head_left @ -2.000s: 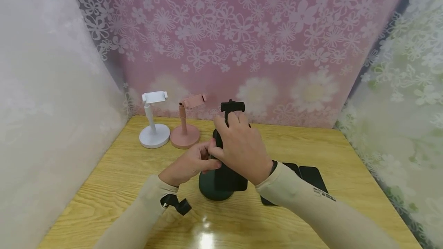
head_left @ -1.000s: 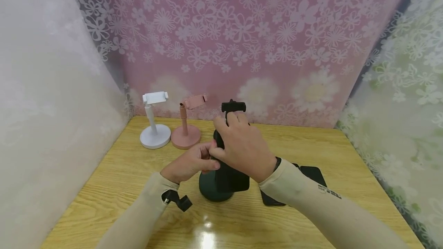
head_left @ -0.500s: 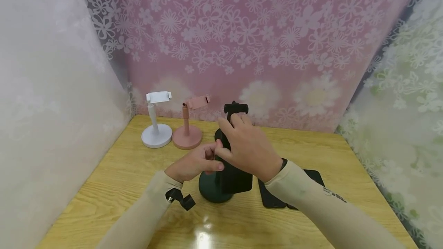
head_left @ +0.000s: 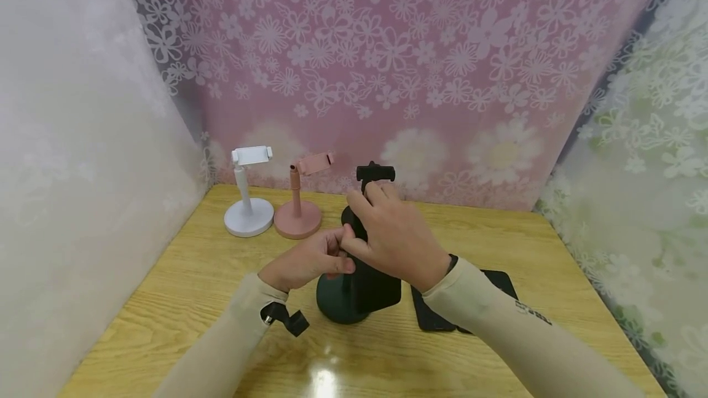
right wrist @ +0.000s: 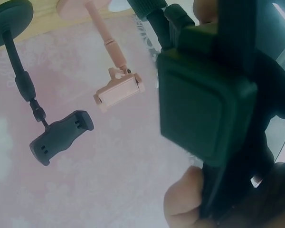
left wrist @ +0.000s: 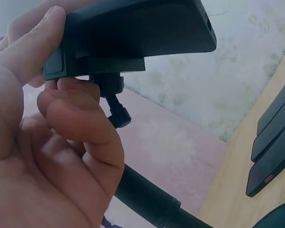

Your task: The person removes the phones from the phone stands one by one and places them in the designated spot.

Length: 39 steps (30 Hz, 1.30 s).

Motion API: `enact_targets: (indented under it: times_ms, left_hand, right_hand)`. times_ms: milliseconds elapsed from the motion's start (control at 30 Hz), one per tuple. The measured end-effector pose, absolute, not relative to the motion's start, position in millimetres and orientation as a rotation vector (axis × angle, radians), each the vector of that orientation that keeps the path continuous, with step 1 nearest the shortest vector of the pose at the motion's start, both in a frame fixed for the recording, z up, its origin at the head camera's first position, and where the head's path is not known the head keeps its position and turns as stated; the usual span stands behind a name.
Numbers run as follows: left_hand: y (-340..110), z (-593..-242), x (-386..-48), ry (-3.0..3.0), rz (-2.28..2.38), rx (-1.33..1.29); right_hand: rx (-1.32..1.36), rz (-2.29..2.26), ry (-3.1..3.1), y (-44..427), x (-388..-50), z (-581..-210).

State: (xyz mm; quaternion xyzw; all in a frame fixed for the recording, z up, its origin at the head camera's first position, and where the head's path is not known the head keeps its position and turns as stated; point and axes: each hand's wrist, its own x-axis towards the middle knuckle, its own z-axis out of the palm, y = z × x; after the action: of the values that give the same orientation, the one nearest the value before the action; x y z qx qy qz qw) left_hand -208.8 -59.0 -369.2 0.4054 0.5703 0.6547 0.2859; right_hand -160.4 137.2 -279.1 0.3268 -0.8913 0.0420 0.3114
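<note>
A dark green phone stand stands in the middle of the table, its round base [head_left: 335, 300] below the hands. A black smartphone [head_left: 378, 287] sits at the stand's phone clamp [left wrist: 115, 65], which is also green in the right wrist view. My left hand [head_left: 306, 263] pinches the clamp's edge, with thumb above and curled fingers beneath. My right hand [head_left: 397, 235] grips the smartphone from the other side, fingers over its far end. How firmly the clamp's arms sit around the phone is hidden by the hands.
A white phone stand [head_left: 248, 220] and a pink phone stand [head_left: 297, 220] stand at the back left. Behind my right hand is a black phone stand [right wrist: 61, 137]. Several dark phones [left wrist: 275, 135] lie on the table at right, partly under my right forearm. Flowered curtains [head_left: 409, 91] enclose the table.
The smartphone's lower end has turned slightly and now slopes more in the head view. Both hands keep their hold, and the head view has shifted a little.
</note>
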Motion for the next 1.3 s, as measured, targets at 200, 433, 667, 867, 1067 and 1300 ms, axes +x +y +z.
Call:
enact_targets:
  times_ms: [200, 433, 667, 867, 1067, 1300]
  left_hand:
    - [-60, -368, -206, 1.510, 1.758, 1.099]
    - [-61, -368, -202, 1.501, 1.759, 1.106]
    - [-62, -370, -201, 1.500, 1.773, 1.118]
    - [-64, -367, -201, 1.519, 1.770, 1.130]
    - [-67, -365, -203, 1.530, 1.771, 1.131]
    - [-70, -362, -203, 1.592, 1.758, 1.154]
  right_hand:
    - [0.861, 0.108, -2.340, 137, -160, -280]
    - [0.847, 0.092, -2.347, 136, -160, -282]
    - [0.838, 0.069, -2.347, 134, -159, -281]
    - [0.838, 0.068, -2.342, 135, -159, -281]
    - [0.855, 0.055, -2.320, 136, -159, -280]
    - [0.873, 0.057, -2.309, 137, -160, -279]
